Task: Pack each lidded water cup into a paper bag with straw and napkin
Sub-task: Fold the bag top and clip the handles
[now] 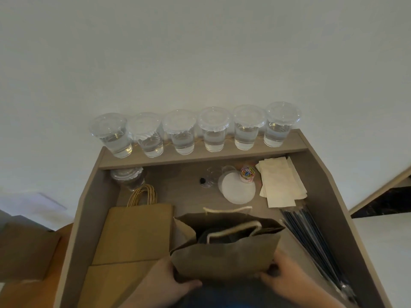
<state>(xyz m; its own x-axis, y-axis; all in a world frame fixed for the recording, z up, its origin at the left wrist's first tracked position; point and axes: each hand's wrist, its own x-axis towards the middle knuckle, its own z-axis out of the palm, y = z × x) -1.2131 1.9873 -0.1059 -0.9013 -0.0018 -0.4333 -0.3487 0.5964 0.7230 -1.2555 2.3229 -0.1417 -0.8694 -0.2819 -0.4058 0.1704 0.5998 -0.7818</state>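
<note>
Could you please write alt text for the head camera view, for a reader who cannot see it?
The left hand and right hand hold an open paper bag upright on a desk. Six lidded cups of water line the shelf behind it. To its left lie flat bags, to its right napkins and straws.

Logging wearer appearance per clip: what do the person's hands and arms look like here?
Left hand and right hand are both bare: no gloves, no ring or watch visible. The forearms in view carry no sleeves. The frame is dim, so fine marks cannot be told.
</note>
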